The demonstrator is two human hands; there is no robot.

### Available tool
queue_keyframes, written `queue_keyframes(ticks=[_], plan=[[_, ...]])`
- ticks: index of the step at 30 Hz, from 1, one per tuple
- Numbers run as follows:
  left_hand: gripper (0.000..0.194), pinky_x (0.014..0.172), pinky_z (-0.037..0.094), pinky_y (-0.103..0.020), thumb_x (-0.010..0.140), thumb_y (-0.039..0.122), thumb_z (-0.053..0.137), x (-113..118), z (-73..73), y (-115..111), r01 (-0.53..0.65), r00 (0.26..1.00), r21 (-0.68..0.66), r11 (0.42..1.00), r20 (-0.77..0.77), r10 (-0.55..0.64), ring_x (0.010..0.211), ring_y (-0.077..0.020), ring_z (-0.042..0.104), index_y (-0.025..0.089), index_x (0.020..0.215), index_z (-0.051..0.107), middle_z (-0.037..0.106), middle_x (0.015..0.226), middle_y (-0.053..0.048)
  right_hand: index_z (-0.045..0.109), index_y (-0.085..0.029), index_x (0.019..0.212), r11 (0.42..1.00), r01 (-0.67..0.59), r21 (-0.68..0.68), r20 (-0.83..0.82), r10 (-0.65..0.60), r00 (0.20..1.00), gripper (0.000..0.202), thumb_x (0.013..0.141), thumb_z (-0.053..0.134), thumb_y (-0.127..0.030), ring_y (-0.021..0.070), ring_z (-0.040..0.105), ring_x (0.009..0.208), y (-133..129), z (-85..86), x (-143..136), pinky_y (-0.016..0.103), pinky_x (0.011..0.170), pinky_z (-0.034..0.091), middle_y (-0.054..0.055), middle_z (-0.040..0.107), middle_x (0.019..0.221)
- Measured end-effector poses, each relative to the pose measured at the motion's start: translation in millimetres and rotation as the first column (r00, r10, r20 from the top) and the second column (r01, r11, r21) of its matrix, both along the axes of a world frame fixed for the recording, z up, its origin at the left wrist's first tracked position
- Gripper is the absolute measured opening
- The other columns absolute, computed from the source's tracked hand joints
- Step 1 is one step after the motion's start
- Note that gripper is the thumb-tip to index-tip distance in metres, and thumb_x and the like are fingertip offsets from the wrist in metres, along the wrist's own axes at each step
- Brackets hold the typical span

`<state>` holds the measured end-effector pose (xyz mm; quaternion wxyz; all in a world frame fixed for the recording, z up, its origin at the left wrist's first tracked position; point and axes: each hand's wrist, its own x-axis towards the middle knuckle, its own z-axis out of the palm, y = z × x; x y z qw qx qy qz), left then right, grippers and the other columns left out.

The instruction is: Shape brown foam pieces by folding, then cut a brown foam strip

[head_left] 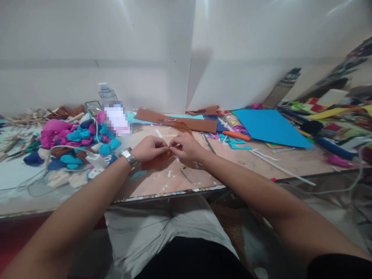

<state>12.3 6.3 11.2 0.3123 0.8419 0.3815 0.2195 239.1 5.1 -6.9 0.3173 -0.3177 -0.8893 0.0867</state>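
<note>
A piece of thin orange-brown material [154, 161] hangs between my two hands above the wooden table [154, 183]. My left hand [150, 148], with a metal watch at the wrist, pinches it at its right end. Fingertips of my right hand [184, 147] meet those of my left hand and pinch the same material. Just behind my right hand lies more brown translucent material [183, 126], beside a long brown strip [200, 124] that has a small pinkish clip-like item on it.
Bunched pink and blue pieces [58, 130], a white charger [97, 159] with cables, a phone [117, 119] and a bottle [105, 92] are at the left. An orange cutter [236, 135], a blue sheet [270, 126] and white strips [285, 169] lie at the right.
</note>
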Motion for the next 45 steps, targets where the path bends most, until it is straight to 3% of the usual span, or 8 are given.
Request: queue_keyframes(ticks=[6, 10, 17, 23, 37, 42, 45], plan=[[0.025, 0.066, 0.041, -0.026, 0.091, 0.031, 0.059, 5, -2.1, -5, 0.002, 0.991, 0.311, 0.95, -0.125, 0.039, 0.069, -0.0142, 0.064, 0.018, 0.092, 0.08, 0.078, 0.082, -0.003, 0.068, -0.018, 0.085, 0.999, 0.023, -0.033, 0.068, -0.021, 0.997, 0.014, 0.092, 0.057, -0.023, 0.0225, 0.058, 0.092, 0, 2.8, 0, 0.035, 0.089, 0.038, 0.006, 0.067, 0.084], [0.022, 0.064, 0.038, -0.025, 0.087, 0.024, 0.06, 7, -0.9, -8, 0.016, 0.986, 0.389, 0.921, -0.16, 0.051, 0.063, -0.0123, 0.06, 0.02, 0.093, 0.081, 0.077, 0.077, -0.001, 0.066, -0.018, 0.081, 0.997, 0.022, -0.074, 0.103, -0.014, 0.995, 0.017, 0.092, 0.055, -0.021, 0.0228, 0.056, 0.094, 2, 3.6, -1, 0.033, 0.085, 0.038, 0.006, 0.063, 0.084], [0.024, 0.064, 0.037, -0.026, 0.092, 0.032, 0.06, 3, -1.1, -5, -0.01, 0.984, 0.352, 0.936, -0.162, 0.071, 0.064, -0.0131, 0.059, 0.02, 0.092, 0.081, 0.076, 0.076, -0.002, 0.069, -0.018, 0.086, 0.998, 0.011, -0.066, 0.064, -0.006, 0.998, 0.014, 0.094, 0.06, -0.026, 0.022, 0.056, 0.093, 1, 2.9, 1, 0.032, 0.083, 0.037, 0.005, 0.067, 0.083], [0.028, 0.064, 0.036, -0.026, 0.095, 0.039, 0.059, 3, -1.2, -4, -0.008, 0.982, 0.297, 0.955, -0.18, 0.064, 0.066, -0.014, 0.059, 0.021, 0.095, 0.081, 0.076, 0.078, -0.002, 0.065, -0.018, 0.08, 0.997, 0.048, -0.054, 0.167, -0.039, 0.985, 0.02, 0.096, 0.054, -0.024, 0.0221, 0.055, 0.091, -3, 6.9, -4, 0.034, 0.086, 0.035, 0.006, 0.064, 0.082], [0.027, 0.067, 0.04, -0.025, 0.093, 0.037, 0.06, 2, 0.7, -5, 0.044, 0.986, 0.231, 0.972, -0.164, -0.005, 0.068, -0.0138, 0.061, 0.019, 0.095, 0.08, 0.078, 0.083, -0.002, 0.066, -0.018, 0.079, 0.999, 0.013, -0.047, 0.181, -0.004, 0.983, 0.02, 0.095, 0.056, -0.024, 0.0237, 0.056, 0.093, -5, 7.4, -2, 0.038, 0.09, 0.033, 0.005, 0.067, 0.078], [0.032, 0.068, 0.042, -0.026, 0.095, 0.041, 0.058, 1, 4.6, -5, 0.04, 0.986, 0.183, 0.982, -0.169, -0.008, 0.07, -0.015, 0.064, 0.017, 0.092, 0.079, 0.078, 0.083, -0.003, 0.073, -0.02, 0.088, 0.996, 0.003, -0.092, 0.103, 0.007, 0.995, 0.015, 0.091, 0.058, -0.022, 0.0242, 0.06, 0.098, 3, 4.2, 4, 0.038, 0.093, 0.034, 0.005, 0.074, 0.087], [0.032, 0.071, 0.044, -0.026, 0.094, 0.042, 0.059, 0, 3.7, -4, 0.032, 0.987, 0.163, 0.986, -0.162, -0.005, 0.075, -0.0163, 0.067, 0.018, 0.096, 0.08, 0.08, 0.088, -0.004, 0.076, -0.02, 0.094, 0.994, 0.0, -0.11, 0.044, 0.005, 0.999, 0.025, 0.088, 0.053, -0.014, 0.0231, 0.062, 0.096, 8, 4.7, 9, 0.037, 0.092, 0.036, 0.005, 0.077, 0.093]])
